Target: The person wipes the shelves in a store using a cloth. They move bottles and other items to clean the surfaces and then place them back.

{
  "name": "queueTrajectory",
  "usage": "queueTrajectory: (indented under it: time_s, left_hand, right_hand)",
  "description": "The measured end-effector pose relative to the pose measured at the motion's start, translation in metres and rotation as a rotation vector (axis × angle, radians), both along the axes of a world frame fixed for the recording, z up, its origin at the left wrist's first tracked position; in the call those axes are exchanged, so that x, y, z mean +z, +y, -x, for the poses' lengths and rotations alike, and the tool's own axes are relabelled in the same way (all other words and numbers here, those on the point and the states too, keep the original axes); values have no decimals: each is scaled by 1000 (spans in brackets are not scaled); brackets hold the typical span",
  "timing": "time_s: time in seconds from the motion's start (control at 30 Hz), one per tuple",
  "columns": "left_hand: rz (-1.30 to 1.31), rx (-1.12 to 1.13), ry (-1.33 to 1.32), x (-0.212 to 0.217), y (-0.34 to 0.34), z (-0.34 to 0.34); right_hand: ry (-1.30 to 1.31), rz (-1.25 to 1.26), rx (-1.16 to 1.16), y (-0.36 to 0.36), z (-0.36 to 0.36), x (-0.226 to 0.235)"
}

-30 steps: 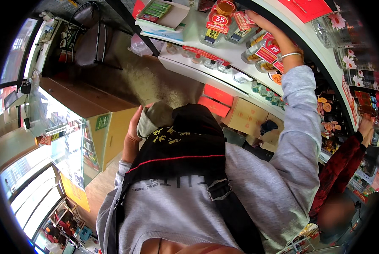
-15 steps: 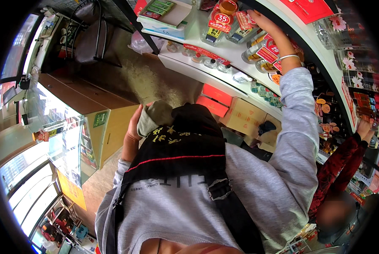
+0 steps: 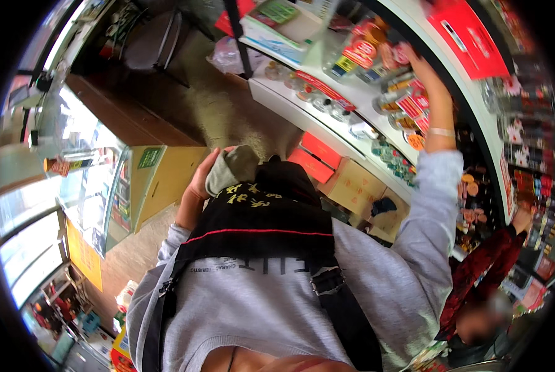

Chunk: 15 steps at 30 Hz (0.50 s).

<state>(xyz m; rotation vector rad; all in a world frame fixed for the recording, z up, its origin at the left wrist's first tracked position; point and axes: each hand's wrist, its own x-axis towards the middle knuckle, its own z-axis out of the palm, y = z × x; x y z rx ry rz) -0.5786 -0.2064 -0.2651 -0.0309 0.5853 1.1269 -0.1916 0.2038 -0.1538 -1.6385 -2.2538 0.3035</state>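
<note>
My left hand (image 3: 198,184) is closed around a folded grey-green cloth (image 3: 235,168), held beside the black apron (image 3: 259,214) I wear. My right arm stretches up to the far right, where my right hand (image 3: 418,67) is at a white shelf (image 3: 376,92) of bottles. Its fingers are smeared by motion beside a bottle with a red tag, and whether they grip it cannot be made out. Just left of that hand stands a clear bottle with a round red tag (image 3: 359,54) and an orange-brown cap.
More bottles line the lower shelf (image 3: 290,102). Red boxes (image 3: 314,158) and a cardboard box (image 3: 352,185) sit below it. A glass display counter (image 3: 113,180) stands left, a chair (image 3: 150,43) far left. At right, another person's red-patterned sleeve (image 3: 485,273) reaches toward shelved goods.
The whole view has shifted, so the shelves appear further right and lower. My right hand is still among the bottles and now blurred. My left hand keeps the cloth, now raised slightly more upright.
</note>
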Motion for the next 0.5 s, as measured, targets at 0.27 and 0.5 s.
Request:
queueTrajectory:
  time_s: [0.27,0.5]
  left_hand:
    - [-69,17,68,-10,-43,62]
    - [-67,216,19,-13,-117,148]
  right_hand:
    - [-371,-35,192,-176,122,32]
    - [0,314,655,-276,387,35]
